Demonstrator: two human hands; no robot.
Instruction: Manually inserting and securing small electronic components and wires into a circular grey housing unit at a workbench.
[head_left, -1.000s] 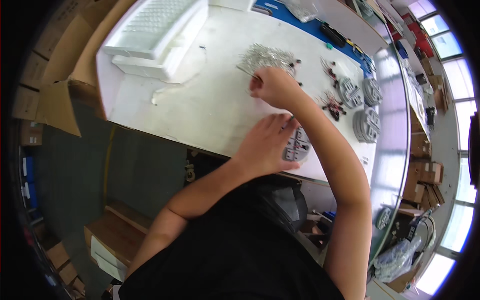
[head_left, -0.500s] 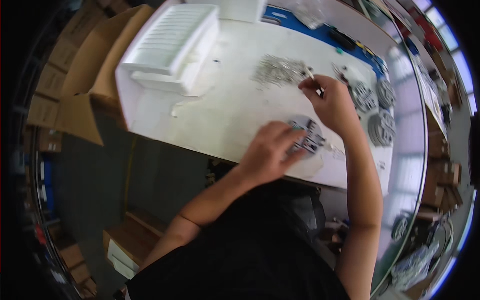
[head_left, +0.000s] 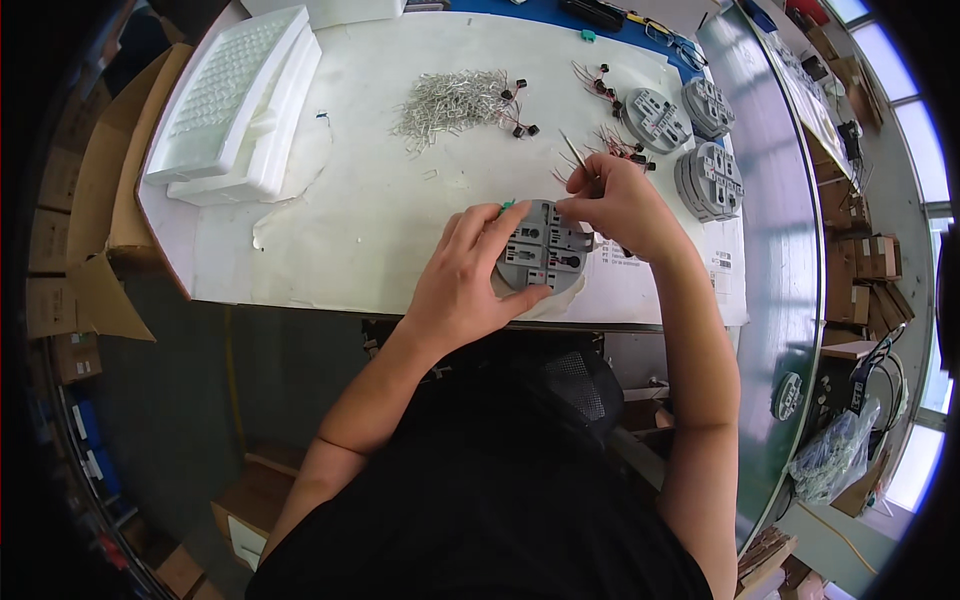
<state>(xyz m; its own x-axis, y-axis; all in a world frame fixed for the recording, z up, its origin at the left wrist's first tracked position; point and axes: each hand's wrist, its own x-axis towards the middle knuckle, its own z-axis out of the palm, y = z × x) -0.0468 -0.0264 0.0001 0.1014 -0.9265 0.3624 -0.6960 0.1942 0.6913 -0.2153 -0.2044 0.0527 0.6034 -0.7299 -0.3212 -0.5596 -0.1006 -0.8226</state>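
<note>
A round grey plastic base [head_left: 540,258] with moulded slots and small fittings lies near the front edge of the worktable [head_left: 370,190]. My left hand [head_left: 462,282] grips its left side, fingers at the upper rim and thumb at the lower one. A small green piece [head_left: 507,205] shows by the left fingertips. My right hand [head_left: 625,208] is closed around a thin, pale rod-shaped tool [head_left: 572,148] whose tip points up and away. Its thumb and fingertips are at the base's upper right edge; whether they also pinch a small part there is hidden.
Behind the hands lies a heap of small metal pins [head_left: 450,108]. Small black parts with thin red wires [head_left: 625,148] lie to its right. More grey round bases [head_left: 708,182] stand at the right. White foam trays [head_left: 235,110] and an open carton [head_left: 130,180] are left.
My right hand has come from near the metal pins down to the base, tool still held. My left hand has settled around the base's left side. The whole view has shifted.
</note>
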